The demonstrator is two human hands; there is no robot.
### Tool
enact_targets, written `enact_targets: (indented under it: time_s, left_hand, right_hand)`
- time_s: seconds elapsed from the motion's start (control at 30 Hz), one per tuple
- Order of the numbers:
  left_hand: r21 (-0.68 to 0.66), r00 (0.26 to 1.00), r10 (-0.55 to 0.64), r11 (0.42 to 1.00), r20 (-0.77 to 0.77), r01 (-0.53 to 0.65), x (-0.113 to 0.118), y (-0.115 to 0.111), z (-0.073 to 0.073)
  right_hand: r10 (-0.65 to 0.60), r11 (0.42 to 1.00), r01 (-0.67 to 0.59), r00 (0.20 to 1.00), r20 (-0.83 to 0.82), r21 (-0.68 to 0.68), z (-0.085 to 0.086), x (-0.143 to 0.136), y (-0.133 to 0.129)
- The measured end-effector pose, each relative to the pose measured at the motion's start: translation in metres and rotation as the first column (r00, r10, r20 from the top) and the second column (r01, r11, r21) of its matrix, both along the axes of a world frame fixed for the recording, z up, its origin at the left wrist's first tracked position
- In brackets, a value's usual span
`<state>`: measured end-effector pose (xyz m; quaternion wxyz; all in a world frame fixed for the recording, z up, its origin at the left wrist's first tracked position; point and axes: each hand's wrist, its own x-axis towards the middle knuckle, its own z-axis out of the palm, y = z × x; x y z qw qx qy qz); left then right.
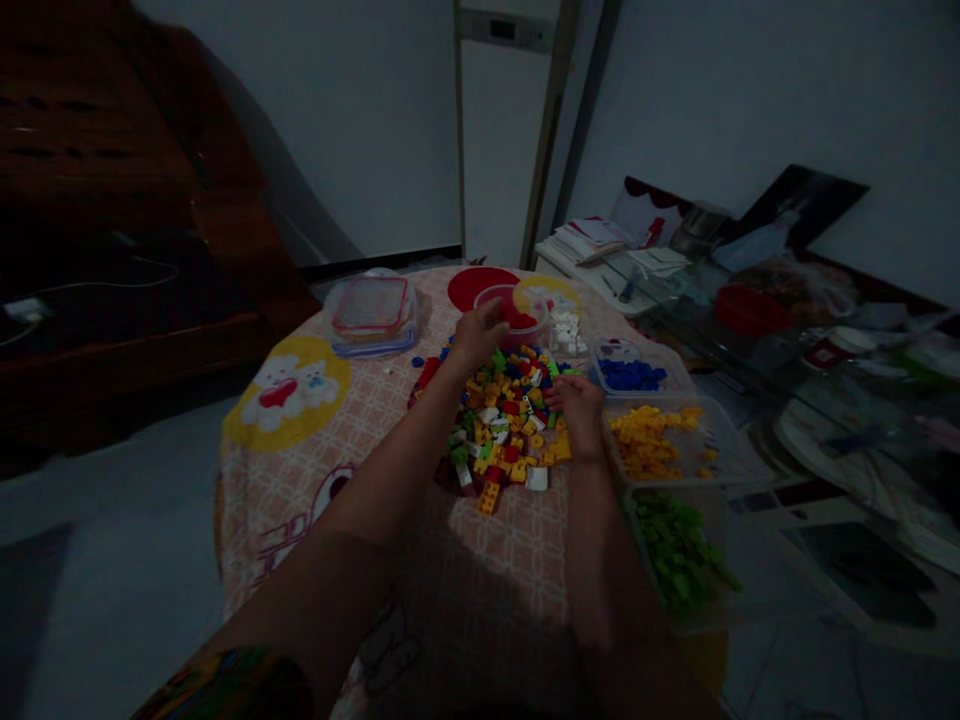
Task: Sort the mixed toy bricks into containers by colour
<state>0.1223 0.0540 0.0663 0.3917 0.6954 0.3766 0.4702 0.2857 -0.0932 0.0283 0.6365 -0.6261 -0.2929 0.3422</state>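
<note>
Covering the table: a pink cloth with a white lattice pattern (pixel 517 555) and round yellow bear prints.
Pile: a heap of mixed plastic toy bricks (pixel 510 410), yellow, red, green, white and blue, mid-cloth between the 2 hands.
Right-side row: 3 clear plastic boxes; the nearest box (pixel 716 525) holds green bricks (pixel 679 550), the middle box (pixel 688 440) yellow bricks (pixel 649 440), the farthest box (pixel 679 375) blue bricks (pixel 630 375).
Left of the pile: a stack of clear lidded boxes (pixel 373 315), red and blue trimmed.
Round tub: a clear plastic tub (pixel 512 288) with red pieces (pixel 517 310), just beyond the pile; white bricks (pixel 568 332) just right of it.
Left hand (pixel 480 338): near the tub's close rim, fingers bent; cannot tell whether they grip anything.
Right hand (pixel 579 402): at the pile's right edge, fingers extended toward the bricks; cannot tell whether any is pinched.
Single piece: a yellow studded rectangular brick (pixel 489 497) at the pile's near tip.
</note>
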Motion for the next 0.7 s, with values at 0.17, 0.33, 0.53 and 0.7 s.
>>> enact_targets:
  time_s: [0.17,0.33,0.53,0.7]
  left_hand:
    - [0.062,0.997,-0.054,0.996,-0.063,0.058,-0.007,-0.02,-0.003]
    - [0.005,0.927,-0.241,0.968,-0.289,0.253,-0.018,-0.074,0.002]
    - [-0.118,0.627,-0.46,0.853,-0.629,0.508,-0.027,-0.109,0.019]
    - [-0.16,0.476,-0.465,0.82,-0.746,0.55,-0.028,-0.12,0.027]
  right_hand:
    - [-0.004,1.0,0.004,1.0,0.004,-0.009,0.0,-0.001,0.0]
    - [-0.013,1.0,0.013,0.999,0.032,0.016,-0.003,-0.001,-0.001]
    - [-0.002,1.0,0.001,0.999,0.043,0.011,-0.003,0.0,-0.002]
    - [-0.016,1.0,0.016,0.999,0.042,0.003,-0.003,0.0,-0.001]
